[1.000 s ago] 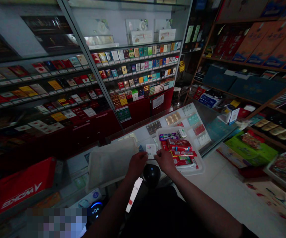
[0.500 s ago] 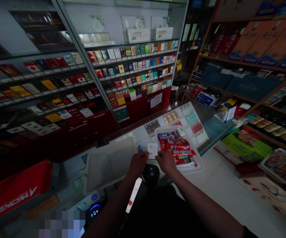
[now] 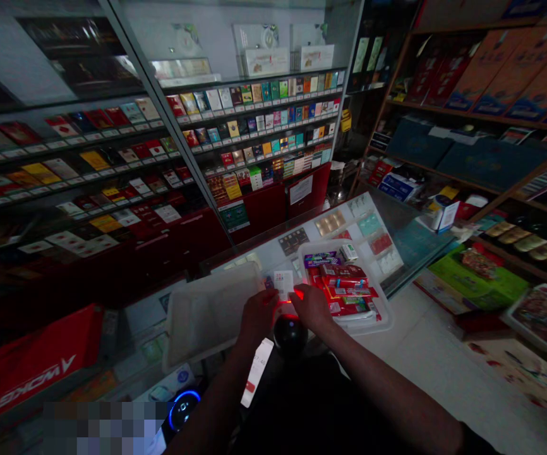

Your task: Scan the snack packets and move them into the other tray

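Note:
Between my left hand (image 3: 258, 314) and my right hand (image 3: 312, 308) I hold a small white packet (image 3: 283, 282) with printed marks on its face. Each hand pinches one lower side of it. Just below the packet, nearer my body, stands a black, rounded barcode scanner (image 3: 290, 336). Red light falls on my fingertips and the packet's lower edge. To the right of my right hand is a white plastic tray (image 3: 388, 321) with several red, purple and green snack packs (image 3: 344, 276). Left of my left hand lies a second pale plastic bin (image 3: 207, 319).
A glass counter (image 3: 304, 229) with displayed packs runs beneath the trays. Behind it are shelves of cigarette packs (image 3: 264, 120). A red box (image 3: 36, 366) sits at left, near a blue-lit round device (image 3: 184, 409). Stocked wooden shelves (image 3: 472, 114) and a green box (image 3: 472, 278) are at right.
Both hands have shifted slightly left with the packet, and red light now shines on the fingers. The display screen near my left forearm shows different digits, and the round device's blue ring appears fuller.

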A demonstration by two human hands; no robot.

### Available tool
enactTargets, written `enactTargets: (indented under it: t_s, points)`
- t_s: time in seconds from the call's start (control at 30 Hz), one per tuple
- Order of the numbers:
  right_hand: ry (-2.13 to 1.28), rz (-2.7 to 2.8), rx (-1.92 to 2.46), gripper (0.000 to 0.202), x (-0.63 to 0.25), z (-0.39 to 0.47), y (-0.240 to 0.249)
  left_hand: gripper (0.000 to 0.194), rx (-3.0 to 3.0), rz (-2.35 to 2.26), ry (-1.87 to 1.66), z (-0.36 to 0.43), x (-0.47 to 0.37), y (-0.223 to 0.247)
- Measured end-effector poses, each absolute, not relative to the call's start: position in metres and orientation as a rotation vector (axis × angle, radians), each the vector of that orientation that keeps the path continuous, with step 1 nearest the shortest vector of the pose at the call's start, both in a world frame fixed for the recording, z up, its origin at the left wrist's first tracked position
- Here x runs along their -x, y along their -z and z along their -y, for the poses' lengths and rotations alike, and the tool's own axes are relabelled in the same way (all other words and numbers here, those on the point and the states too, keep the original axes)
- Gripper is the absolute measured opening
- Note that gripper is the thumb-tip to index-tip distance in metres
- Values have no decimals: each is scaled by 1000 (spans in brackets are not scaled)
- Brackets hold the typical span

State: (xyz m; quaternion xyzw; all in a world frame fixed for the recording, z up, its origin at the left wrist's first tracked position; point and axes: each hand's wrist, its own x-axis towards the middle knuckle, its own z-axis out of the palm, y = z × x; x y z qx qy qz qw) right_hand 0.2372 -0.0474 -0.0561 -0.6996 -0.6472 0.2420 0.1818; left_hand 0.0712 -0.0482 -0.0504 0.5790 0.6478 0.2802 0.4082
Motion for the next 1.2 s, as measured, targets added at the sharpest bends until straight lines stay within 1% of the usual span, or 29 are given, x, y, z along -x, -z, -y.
enactTargets:
  t_s: [0.17,0.3,0.5,0.67,0.77,1.03,1.2]
  points:
    - [-759,1979,1866,22,-208,39,43,35,-1416,-1718,-778,58,-46,39]
    - [-829,2112,1815,21,-180,32,40,35,-1405,-1831,-742,67,-20,40]
    - [-883,2342,1709,27,-152,31,49,39,-1391,-1932,-662,81,12,61]
    - [-844,2412,1701,32,-150,36,55,42,-1392,-1960,-531,88,21,81]
    - [-828,2369,1724,34,-155,36,53,41,-1399,-1962,-549,88,16,78]
    - [-849,2121,1799,23,-195,37,31,34,-1424,-1824,-738,75,-31,43]
    - [-782,1866,1897,20,-245,46,34,37,-1374,-1630,-857,68,-73,34]
